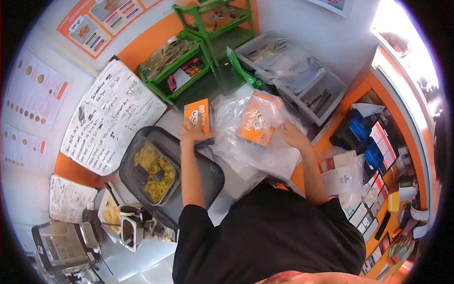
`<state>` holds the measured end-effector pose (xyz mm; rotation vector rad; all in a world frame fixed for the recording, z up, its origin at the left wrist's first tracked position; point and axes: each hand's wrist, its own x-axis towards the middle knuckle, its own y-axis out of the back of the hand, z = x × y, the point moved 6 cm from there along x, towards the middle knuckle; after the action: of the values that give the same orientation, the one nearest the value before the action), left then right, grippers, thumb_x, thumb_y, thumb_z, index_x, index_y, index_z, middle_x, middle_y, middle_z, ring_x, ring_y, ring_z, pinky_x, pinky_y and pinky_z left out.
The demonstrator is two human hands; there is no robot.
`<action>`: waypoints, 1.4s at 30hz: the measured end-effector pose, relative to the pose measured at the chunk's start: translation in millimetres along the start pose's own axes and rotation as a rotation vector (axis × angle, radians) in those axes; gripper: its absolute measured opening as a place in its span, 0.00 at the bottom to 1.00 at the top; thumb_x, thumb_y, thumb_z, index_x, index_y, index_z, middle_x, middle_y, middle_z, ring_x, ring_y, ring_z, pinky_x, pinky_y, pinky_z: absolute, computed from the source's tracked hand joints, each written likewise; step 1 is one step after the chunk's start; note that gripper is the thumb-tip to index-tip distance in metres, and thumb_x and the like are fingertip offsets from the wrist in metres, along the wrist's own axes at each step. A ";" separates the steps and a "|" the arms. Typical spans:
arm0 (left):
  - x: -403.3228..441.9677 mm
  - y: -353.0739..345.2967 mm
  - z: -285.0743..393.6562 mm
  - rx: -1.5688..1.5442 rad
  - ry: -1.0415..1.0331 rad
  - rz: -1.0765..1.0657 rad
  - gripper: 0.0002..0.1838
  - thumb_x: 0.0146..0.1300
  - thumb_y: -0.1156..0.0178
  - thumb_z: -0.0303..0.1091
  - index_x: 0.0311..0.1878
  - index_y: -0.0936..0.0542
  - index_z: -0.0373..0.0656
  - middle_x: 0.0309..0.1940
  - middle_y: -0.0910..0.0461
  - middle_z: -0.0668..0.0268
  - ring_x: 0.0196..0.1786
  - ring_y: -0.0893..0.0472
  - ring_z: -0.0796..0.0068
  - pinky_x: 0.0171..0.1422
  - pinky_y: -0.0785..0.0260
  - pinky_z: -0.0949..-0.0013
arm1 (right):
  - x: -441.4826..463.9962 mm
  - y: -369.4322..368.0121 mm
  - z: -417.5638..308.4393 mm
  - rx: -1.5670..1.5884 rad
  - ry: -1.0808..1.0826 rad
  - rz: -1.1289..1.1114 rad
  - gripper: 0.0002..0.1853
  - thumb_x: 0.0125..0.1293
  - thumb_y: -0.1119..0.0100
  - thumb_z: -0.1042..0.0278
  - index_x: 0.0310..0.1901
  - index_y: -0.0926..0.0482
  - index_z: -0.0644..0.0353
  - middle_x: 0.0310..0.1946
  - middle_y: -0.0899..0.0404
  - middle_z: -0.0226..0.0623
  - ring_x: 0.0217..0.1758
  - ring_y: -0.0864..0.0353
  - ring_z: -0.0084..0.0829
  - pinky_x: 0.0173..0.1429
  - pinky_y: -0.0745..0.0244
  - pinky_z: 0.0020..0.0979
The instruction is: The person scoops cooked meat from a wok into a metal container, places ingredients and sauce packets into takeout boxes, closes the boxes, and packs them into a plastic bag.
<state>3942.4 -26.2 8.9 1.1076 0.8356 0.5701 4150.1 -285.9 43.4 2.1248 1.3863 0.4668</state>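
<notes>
Carrying everything here: worktop (171,122). Green rack (208,34) stands at its far edge, left of the grey divided bin (336,97) in the far right corner. Clear plastic bags (227,142) heaped mid-worktop, spreading toward the near edge. Black tray (208,177) sits toward the left edge, with clear tub (171,191) of yellow food on it. Right orange box (250,132) lies among the bags, white lettering up, film around its right side; left orange box (200,108) is just left of the heap, beyond the tray's far edge. Left hand (195,136): thumb and fingers apart at the left box's near end; can't tell if clamped. Right hand (294,136): at the bags' right side, beside the right box; fingertips unclear, can't tell whether they pinch film.
</notes>
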 end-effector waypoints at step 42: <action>-70.0 45.6 176.7 -0.033 -0.361 0.179 0.47 0.31 0.38 0.55 0.60 0.37 0.48 0.58 0.44 0.43 0.55 0.36 0.42 0.54 0.37 0.53 | 79.3 37.2 53.8 0.399 0.115 0.414 0.14 0.55 0.42 0.65 0.40 0.27 0.64 0.41 0.27 0.35 0.41 0.29 0.23 0.49 0.35 0.24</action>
<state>4046.4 -158.5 108.3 1.2174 0.4169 0.5091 4239.4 -239.1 23.2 2.7722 1.1696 0.5076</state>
